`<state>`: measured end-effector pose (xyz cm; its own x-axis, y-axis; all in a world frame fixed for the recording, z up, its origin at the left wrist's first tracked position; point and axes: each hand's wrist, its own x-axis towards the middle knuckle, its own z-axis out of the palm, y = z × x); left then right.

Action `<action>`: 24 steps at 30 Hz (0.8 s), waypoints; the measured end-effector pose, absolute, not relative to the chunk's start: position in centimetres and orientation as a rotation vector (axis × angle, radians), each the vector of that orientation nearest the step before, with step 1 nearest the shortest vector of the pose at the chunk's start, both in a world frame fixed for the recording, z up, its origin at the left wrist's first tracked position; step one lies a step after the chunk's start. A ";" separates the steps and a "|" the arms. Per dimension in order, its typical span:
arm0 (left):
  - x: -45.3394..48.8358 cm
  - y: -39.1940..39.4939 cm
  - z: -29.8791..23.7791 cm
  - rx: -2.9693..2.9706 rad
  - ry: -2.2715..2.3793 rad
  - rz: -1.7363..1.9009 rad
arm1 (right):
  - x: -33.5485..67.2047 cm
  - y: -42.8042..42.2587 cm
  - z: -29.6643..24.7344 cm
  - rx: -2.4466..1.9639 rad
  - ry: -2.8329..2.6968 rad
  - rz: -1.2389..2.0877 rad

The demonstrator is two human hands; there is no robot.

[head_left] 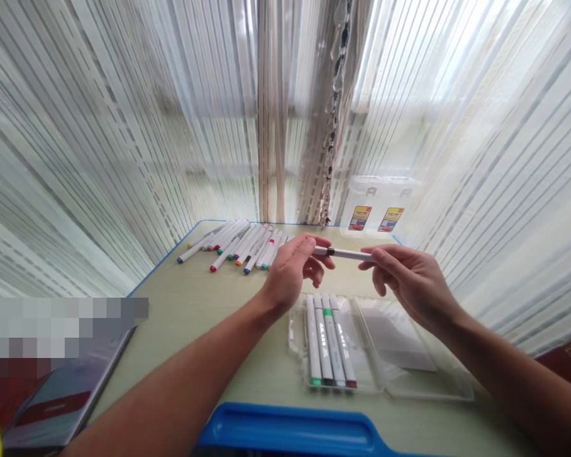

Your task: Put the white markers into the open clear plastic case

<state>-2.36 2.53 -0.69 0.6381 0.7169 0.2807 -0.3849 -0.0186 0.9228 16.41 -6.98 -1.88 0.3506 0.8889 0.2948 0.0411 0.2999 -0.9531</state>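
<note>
Spanning the gap between the two hands, one pen [354, 255] is up in front of the person, its long axis running left to right, almost level. The left hand [292, 270] pinches its left end, just beside a black band on the barrel; the right hand [409, 279] pinches the other end between thumb and fingers, the lower fingers of both hands loosely curled.

The open case [361, 330] lies on the tabletop [181, 343], nearer the person than the pen. Four pens [329, 343] lie side by side in its left half, their long axes running toward the person, so the held pen is turned roughly crosswise to them. Bare space shows to the right of that row. In the picture the left hand is closer to the row, while the right hand is nearer the lid [450, 384]. The loose pens [240, 247] lie beyond the left forearm, toward the far edge.
</note>
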 end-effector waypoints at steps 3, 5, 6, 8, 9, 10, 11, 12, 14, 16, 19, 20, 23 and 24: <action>-2.4 2.7 -0.6 1.326 0.351 0.957 | 16.3 -7.0 -1.8 -1.096 -1.055 0.686; -2.4 2.9 -0.7 1.335 0.372 0.972 | 16.3 -6.9 -1.8 -1.077 -1.051 0.669; -2.4 2.9 -0.7 1.338 0.376 0.975 | 16.3 -6.9 -1.8 -1.070 -1.051 0.661; -2.5 3.0 -0.8 1.347 0.374 0.976 | 16.3 -6.8 -1.8 -1.061 -1.054 0.643; -2.5 3.1 -0.8 1.353 0.370 0.977 | 16.3 -6.8 -1.9 -1.058 -1.058 0.633; -2.6 3.1 -0.9 1.361 0.368 0.981 | 16.3 -6.7 -1.9 -1.058 -1.064 0.623; -2.6 3.2 -0.9 1.371 0.367 0.986 | 16.3 -6.7 -1.9 -1.060 -1.069 0.616; -2.7 3.2 -1.0 1.383 0.370 0.994 | 16.3 -6.7 -1.9 -1.062 -1.072 0.609; -2.7 3.3 -1.1 1.411 0.376 1.013 | 16.3 -6.6 -1.9 -1.066 -1.074 0.603; -2.8 3.3 -1.3 1.454 0.376 1.029 | 16.4 -6.6 -1.8 -1.065 -1.072 0.602; -2.8 3.1 -1.4 1.562 0.392 1.079 | 16.4 -6.6 -1.7 -1.056 -1.067 0.605; -2.8 3.0 -1.5 1.612 0.408 1.106 | 16.4 -6.5 -1.7 -1.052 -1.069 0.608; -2.9 2.8 -1.4 1.755 0.476 1.163 | 16.4 -6.5 -1.6 -1.057 -1.106 0.628; -2.8 2.8 -1.4 1.789 0.496 1.165 | 16.3 -6.5 -1.6 -1.066 -1.124 0.637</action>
